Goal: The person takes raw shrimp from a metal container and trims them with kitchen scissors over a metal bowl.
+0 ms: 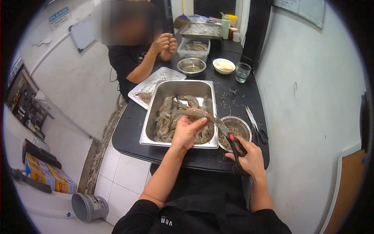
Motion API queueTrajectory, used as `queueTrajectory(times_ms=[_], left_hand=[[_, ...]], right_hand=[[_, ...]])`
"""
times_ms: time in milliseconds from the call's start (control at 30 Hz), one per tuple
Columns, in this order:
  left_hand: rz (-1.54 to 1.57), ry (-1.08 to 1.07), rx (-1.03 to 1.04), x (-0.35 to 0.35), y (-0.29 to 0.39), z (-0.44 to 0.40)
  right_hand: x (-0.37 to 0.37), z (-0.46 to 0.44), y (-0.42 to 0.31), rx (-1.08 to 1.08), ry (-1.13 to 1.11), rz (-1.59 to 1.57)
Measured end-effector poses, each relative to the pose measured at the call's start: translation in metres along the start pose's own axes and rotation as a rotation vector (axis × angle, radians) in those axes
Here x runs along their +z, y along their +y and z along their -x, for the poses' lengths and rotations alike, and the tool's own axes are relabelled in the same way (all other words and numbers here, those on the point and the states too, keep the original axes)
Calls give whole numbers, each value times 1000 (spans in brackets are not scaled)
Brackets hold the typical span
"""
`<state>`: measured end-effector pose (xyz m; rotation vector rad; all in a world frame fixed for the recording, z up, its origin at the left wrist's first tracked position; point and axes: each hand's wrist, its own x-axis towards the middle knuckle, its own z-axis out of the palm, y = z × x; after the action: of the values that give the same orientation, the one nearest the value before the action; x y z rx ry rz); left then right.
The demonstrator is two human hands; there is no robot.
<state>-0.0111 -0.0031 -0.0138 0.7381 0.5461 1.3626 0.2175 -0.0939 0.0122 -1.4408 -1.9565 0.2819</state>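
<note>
My left hand [186,132] holds a shrimp [194,113] above the right part of a deep steel pan [214,97]. Several grey shrimp [165,121] lie in that pan. In my right hand [249,159] is a pair of scissors [231,137] with black handles and a red pivot; its blades reach to the head end of the held shrimp. Below the blades, a round steel bowl [246,128] contains thin trimmed bits. A second pair of scissors [252,120] lies on the black table [132,134] right of the bowl.
Across the table a person [146,64] has both hands raised near a white tray [171,73]. Behind the pan stand a steel bowl [191,71], a white bowl [224,71], a glass [242,73], a plastic tub [206,52] and a tray of ice [216,36].
</note>
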Motion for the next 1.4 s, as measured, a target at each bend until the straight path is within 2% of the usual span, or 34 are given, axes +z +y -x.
queueTrajectory(times_ms=[67,267,433,467,533,700,767,1100,1200,1267,1400], left_hand=[[-30,-17,-8,3,1,2],[-61,-60,-30,7,6,5],[-136,-109,-59,6,6,2],[-138,-89,-83,2,2,0],[-148,-40,-62,10,5,5],[-133,-56,-69,11,8,5],[-132,-52,-70,12,7,5],[-139,-37,-63,14,8,6],[-178,-92,-93,-1,1,0],[-187,-57,-72,4,3,3],[-155,-46,-87,11,7,6]], right_hand=[[2,1,1,5,52,-19],[0,1,-4,89,5,-48],[-1,-2,-5,39,-9,-69],[0,0,-2,71,-6,-59],[5,1,6,-3,21,14],[5,1,4,43,1,-1],[6,1,4,-11,35,2],[8,1,1,0,52,-39],[7,-1,-1,-30,46,-34],[10,0,0,81,38,-98],[7,-2,-4,69,75,-122]])
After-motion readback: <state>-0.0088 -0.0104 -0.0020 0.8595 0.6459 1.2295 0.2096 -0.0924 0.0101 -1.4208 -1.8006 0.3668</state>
